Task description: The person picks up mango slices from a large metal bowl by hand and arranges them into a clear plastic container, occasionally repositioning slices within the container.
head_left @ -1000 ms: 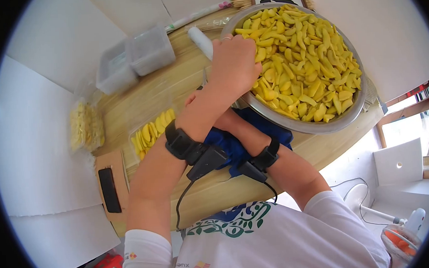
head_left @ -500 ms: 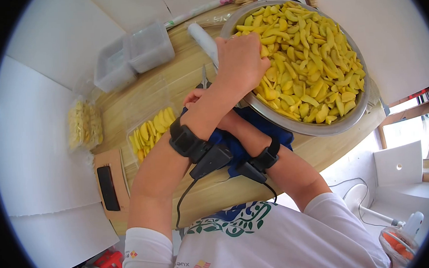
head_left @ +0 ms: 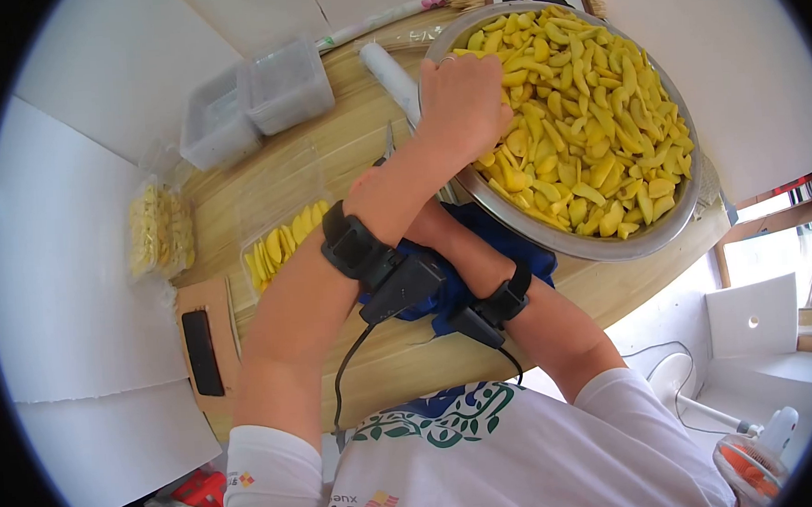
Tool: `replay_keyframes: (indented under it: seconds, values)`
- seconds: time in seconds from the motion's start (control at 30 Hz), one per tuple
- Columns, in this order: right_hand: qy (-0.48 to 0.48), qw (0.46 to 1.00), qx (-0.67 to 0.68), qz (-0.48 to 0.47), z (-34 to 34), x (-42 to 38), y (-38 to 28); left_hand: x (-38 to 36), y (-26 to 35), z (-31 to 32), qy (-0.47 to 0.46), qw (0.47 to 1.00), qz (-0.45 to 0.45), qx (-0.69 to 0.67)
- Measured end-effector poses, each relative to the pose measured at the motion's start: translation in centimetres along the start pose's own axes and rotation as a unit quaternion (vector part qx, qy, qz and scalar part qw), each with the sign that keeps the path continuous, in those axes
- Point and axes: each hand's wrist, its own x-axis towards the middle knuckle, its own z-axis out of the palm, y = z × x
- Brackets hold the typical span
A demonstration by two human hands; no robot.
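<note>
My left hand (head_left: pixel 464 101) reaches across to the near-left side of a wide metal basin (head_left: pixel 610 248). Yellow fruit slices (head_left: pixel 593 121) fill the basin in a heap. The fingers are curled at the slices' edge, and their tips are hidden. My right hand (head_left: pixel 365 183) lies under my left forearm, mostly covered, so its grip does not show. Close by it is a pair of scissors (head_left: pixel 390 143), partly hidden. Left of the forearms, a clear box (head_left: pixel 244 256) holds a row of yellow slices (head_left: pixel 280 246). Blue cloth (head_left: pixel 507 236) lies beneath my right wrist.
Two translucent containers (head_left: pixel 286 84) stand at the back left. A packed clear box (head_left: pixel 161 229) sits at the left edge, above a dark phone (head_left: pixel 202 353) on a brown board. A white roll (head_left: pixel 386 73) lies beside the basin. Cables hang from both wrist straps.
My left hand has shifted slightly within the basin's left side. My right hand's fingers, partly seen before beside the left forearm, are now more covered by it.
</note>
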Motion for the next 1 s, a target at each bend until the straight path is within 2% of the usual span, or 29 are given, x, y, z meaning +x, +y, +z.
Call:
replay_keyframes:
  seconds: [0.07, 0.13, 0.23, 0.43, 0.53, 0.63, 0.7, 0.73, 0.77, 0.8, 0.83, 0.87, 0.93, 1.0]
  values:
    - [-0.002, 1.0, -0.002, 0.021, -0.3, 0.1, -1.5, 0.4, -0.2, -0.2, -0.003, 1.0, 0.004, 0.007]
    - [-0.003, 0.999, -0.004, 0.04, -0.4, 0.2, -2.0, 0.9, -0.1, -0.2, -0.06, 0.998, -0.012, 0.014]
    - [0.001, 0.999, -0.039, 0.026, -0.4, 0.2, -1.8, 0.8, -0.1, 0.0, -0.051, 0.999, -0.006, 0.002]
    - [-0.023, 0.998, 0.049, 0.031, 0.2, -0.2, 0.7, 0.1, 0.2, 0.3, -0.04, 0.997, 0.007, -0.067]
    - [-0.012, 0.997, 0.046, 0.054, 0.7, -0.2, 2.1, 0.0, 0.7, 0.6, -0.027, 0.999, 0.024, -0.003]
    - [0.0, 0.997, 0.013, 0.075, 0.6, -0.4, 2.6, -0.2, 0.8, 0.4, -0.006, 0.999, 0.043, -0.015]
    - [-0.005, 1.0, -0.02, 0.006, 0.3, -0.4, 2.3, -0.5, 0.6, -0.7, 0.008, 0.998, 0.029, -0.059]
    - [-0.011, 1.0, -0.013, 0.004, 0.3, -0.2, 1.4, -0.5, 0.4, -1.7, 0.025, 0.994, 0.024, -0.102]
    - [0.02, 1.0, -0.009, -0.012, 0.2, -0.1, 0.2, -0.7, 0.2, -3.0, 0.025, 0.995, 0.015, -0.097]
    - [0.051, 0.998, -0.004, -0.027, 0.2, 0.0, -0.9, -1.1, -0.3, -4.3, 0.012, 0.985, -0.002, -0.169]
    - [0.054, 0.998, 0.037, 0.01, 0.3, 0.2, -1.5, -1.8, -0.9, -5.6, 0.002, 0.971, -0.022, -0.239]
    - [0.056, 0.994, 0.08, 0.049, 0.4, 0.4, -1.5, -2.9, -1.7, -7.0, 0.001, 0.973, -0.039, -0.228]
    - [0.014, 0.989, 0.063, 0.132, -0.1, 0.4, -0.5, -5.8, -3.7, -9.9, 0.021, 0.958, -0.043, -0.284]
    - [0.007, 0.985, 0.084, 0.15, -0.1, 0.2, -1.0, -9.9, -5.7, -12.4, 0.01, 0.958, -0.1, -0.27]
